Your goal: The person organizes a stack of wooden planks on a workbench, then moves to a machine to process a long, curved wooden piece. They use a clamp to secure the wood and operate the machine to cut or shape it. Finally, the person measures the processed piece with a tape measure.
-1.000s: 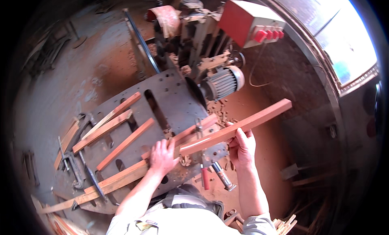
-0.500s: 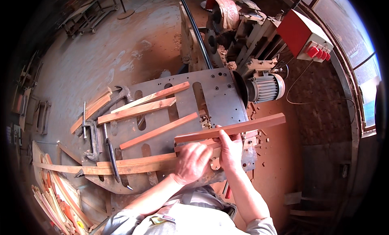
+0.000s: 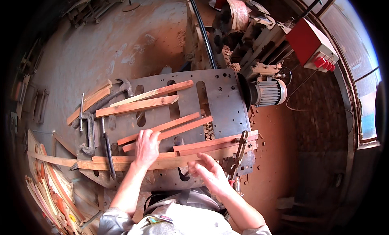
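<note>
Reddish strip (image 3: 186, 128) now on tabletop (image 3: 227, 111), under left hand (image 3: 146, 148)

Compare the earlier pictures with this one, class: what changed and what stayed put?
The right hand let go of its raised strip and moved left, toward the body. The left hand moved left onto a reddish strip newly lying beside another strip on the metal table; whether that's the strip held before is unclear. The C-clamp and motor stayed put.
</note>
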Demonstrator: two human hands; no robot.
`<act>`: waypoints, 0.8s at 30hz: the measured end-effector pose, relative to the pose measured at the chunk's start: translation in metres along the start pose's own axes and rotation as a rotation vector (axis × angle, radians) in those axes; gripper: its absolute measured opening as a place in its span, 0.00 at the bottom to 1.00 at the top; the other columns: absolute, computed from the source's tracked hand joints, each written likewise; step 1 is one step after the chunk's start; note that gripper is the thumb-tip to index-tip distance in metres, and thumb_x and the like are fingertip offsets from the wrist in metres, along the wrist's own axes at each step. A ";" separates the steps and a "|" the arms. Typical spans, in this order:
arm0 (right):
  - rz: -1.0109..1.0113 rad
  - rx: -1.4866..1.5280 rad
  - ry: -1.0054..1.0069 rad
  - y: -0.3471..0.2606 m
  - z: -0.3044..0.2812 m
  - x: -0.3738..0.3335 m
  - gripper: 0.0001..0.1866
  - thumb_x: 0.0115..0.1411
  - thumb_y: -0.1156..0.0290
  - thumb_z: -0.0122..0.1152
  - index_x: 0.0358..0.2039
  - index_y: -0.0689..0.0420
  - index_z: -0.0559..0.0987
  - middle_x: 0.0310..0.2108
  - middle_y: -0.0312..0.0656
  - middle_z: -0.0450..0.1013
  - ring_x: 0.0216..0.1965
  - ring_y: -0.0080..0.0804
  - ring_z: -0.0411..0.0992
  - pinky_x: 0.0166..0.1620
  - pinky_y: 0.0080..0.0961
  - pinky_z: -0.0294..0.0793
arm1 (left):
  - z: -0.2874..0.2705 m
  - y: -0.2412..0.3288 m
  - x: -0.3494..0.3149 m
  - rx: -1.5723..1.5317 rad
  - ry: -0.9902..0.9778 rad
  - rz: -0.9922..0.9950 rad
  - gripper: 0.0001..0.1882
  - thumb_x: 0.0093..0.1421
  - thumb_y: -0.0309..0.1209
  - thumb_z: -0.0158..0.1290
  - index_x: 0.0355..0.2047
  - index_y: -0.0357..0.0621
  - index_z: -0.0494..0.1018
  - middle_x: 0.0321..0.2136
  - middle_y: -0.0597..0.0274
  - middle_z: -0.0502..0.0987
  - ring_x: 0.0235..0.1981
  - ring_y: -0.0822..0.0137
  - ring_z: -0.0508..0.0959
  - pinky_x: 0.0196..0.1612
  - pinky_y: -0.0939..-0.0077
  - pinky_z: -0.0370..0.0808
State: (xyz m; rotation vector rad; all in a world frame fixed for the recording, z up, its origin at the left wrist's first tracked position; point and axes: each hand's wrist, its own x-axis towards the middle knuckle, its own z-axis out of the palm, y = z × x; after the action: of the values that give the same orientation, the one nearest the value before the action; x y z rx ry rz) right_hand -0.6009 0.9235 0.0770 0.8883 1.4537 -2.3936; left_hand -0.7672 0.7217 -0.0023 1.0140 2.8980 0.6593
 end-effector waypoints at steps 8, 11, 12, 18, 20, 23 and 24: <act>-0.038 0.015 0.021 0.023 -0.016 -0.025 0.19 0.67 0.78 0.54 0.58 0.61 0.69 0.44 0.47 0.77 0.42 0.33 0.77 0.48 0.32 0.78 | 0.006 -0.019 -0.014 -0.020 0.068 -0.054 0.14 0.52 0.24 0.60 0.40 0.40 0.75 0.38 0.53 0.75 0.43 0.51 0.73 0.47 0.60 0.73; -0.079 -0.021 0.067 0.023 -0.022 -0.033 0.19 0.66 0.79 0.53 0.57 0.62 0.70 0.42 0.48 0.77 0.40 0.35 0.78 0.45 0.33 0.80 | 0.012 -0.025 -0.021 -0.014 0.092 -0.124 0.11 0.54 0.27 0.59 0.39 0.42 0.77 0.38 0.56 0.74 0.43 0.54 0.73 0.44 0.59 0.74; -0.135 0.037 0.027 0.026 -0.024 -0.033 0.18 0.65 0.79 0.52 0.56 0.62 0.71 0.41 0.48 0.78 0.39 0.35 0.78 0.45 0.32 0.80 | 0.012 -0.027 -0.023 -0.007 0.120 -0.119 0.10 0.55 0.26 0.58 0.38 0.42 0.77 0.38 0.55 0.74 0.44 0.55 0.74 0.43 0.59 0.75; -0.078 0.038 0.099 0.021 -0.026 -0.041 0.15 0.66 0.80 0.52 0.53 0.63 0.71 0.40 0.46 0.78 0.38 0.32 0.77 0.44 0.28 0.79 | 0.011 -0.029 -0.026 0.073 0.163 -0.084 0.08 0.55 0.27 0.57 0.37 0.43 0.76 0.37 0.57 0.74 0.43 0.55 0.74 0.45 0.60 0.73; -0.046 0.003 0.117 0.024 -0.029 -0.042 0.15 0.65 0.80 0.51 0.53 0.64 0.71 0.40 0.46 0.78 0.38 0.32 0.77 0.43 0.28 0.79 | 0.008 -0.029 -0.027 0.074 0.153 -0.119 0.08 0.55 0.27 0.57 0.36 0.44 0.76 0.36 0.58 0.74 0.43 0.56 0.74 0.45 0.59 0.73; -0.026 -0.147 0.082 0.025 -0.031 -0.040 0.17 0.67 0.74 0.55 0.55 0.63 0.70 0.41 0.47 0.78 0.38 0.34 0.78 0.44 0.32 0.80 | 0.011 -0.025 -0.023 0.075 0.150 -0.107 0.08 0.55 0.27 0.57 0.36 0.44 0.76 0.36 0.59 0.74 0.42 0.56 0.74 0.43 0.60 0.75; -0.006 -0.090 0.096 0.026 -0.030 -0.041 0.16 0.67 0.75 0.54 0.55 0.63 0.70 0.42 0.47 0.78 0.39 0.34 0.78 0.44 0.32 0.80 | 0.014 -0.027 -0.024 0.089 0.153 -0.114 0.08 0.55 0.27 0.57 0.36 0.44 0.76 0.36 0.59 0.74 0.43 0.55 0.74 0.43 0.61 0.75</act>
State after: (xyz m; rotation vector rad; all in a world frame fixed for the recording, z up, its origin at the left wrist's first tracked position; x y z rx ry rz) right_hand -0.5448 0.9308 0.0721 0.9908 1.5873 -2.2984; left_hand -0.7617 0.6940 -0.0291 0.8316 3.1155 0.6343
